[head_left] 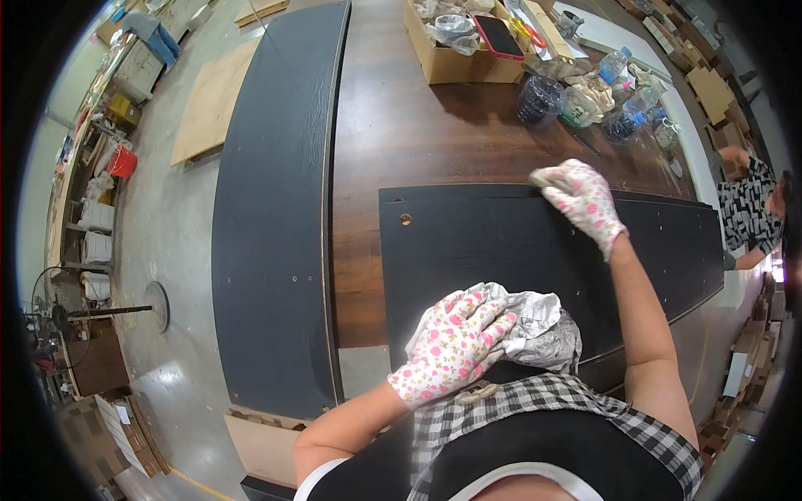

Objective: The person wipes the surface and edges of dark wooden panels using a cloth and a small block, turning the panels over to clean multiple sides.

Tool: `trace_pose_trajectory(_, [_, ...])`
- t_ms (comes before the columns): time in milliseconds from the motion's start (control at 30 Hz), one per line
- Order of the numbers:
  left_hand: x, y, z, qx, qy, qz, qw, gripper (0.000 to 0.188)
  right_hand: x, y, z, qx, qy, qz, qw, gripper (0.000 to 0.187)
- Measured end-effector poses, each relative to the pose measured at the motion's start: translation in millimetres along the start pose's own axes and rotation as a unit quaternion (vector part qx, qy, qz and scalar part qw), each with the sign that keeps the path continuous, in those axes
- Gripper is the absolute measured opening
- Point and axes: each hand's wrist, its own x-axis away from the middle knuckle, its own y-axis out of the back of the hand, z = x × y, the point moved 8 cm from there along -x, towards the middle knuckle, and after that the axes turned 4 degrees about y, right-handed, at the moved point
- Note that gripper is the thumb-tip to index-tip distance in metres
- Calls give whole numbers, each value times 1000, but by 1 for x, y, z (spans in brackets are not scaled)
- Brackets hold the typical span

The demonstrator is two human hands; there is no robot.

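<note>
Both my hands wear white gloves with a pink flower print. My left hand (455,341) grips a crumpled white and grey rag (543,330) at the near edge of a black wooden board (493,242). Over the far edge of that board is my right hand (585,200), its fingers curled together; whether something small is pinched in them cannot be made out. The board has a round hole near its far left corner and several small holes to the right. A second long black board (276,192) lies to the left.
The brown tabletop (418,125) bears a cardboard box (468,65) with a phone (499,37) on it. Plastic bottles (614,65) and a dark jar (540,100) stand at the back right. Another person (748,200) is at the right edge. A fan (63,313) stands far left.
</note>
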Motion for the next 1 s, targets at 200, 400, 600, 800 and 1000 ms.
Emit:
trace_pose_trajectory(200, [-4, -4, -2, -17, 4, 34, 999, 50, -71, -77, 148, -93, 121, 28, 988, 15])
trace_pose_trajectory(400, [3, 1, 1, -14, -5, 2, 1000, 52, 0, -20, 38, -13, 33, -22, 999, 22])
trace_pose_trajectory(600, [-3, 1, -1, 17, -23, -4, 1000, 53, -46, -53, 117, -80, 134, -37, 987, 17])
trace_pose_trajectory(800, [3, 11, 2, 23, -23, -24, 999, 54, -18, -26, 78, -43, 120, -33, 991, 20])
trace_pose_trajectory(1000, [1, 4, 1, 35, -29, -17, 999, 53, -24, -33, 83, -60, 96, -13, 993, 23])
